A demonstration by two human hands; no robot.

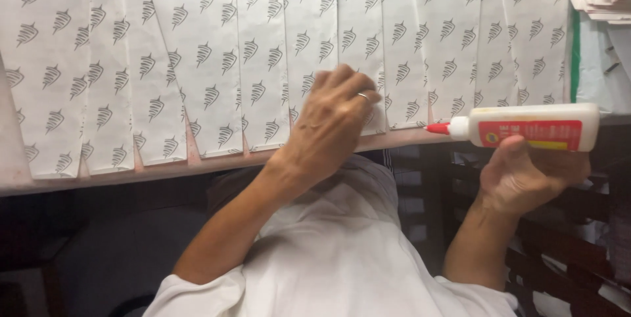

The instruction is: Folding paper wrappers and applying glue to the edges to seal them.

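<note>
Left hand (332, 120) presses, fingers together and flat, on overlapping white printed paper sheets (217, 61) fanned beneath its fingertips, while right hand (532, 172) is clamped around a horizontal white glue bottle (532, 126), red nozzle pointing toward those fingers.

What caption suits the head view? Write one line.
Left hand presses overlapped printed paper sheets; right hand holds a glue bottle.
</note>
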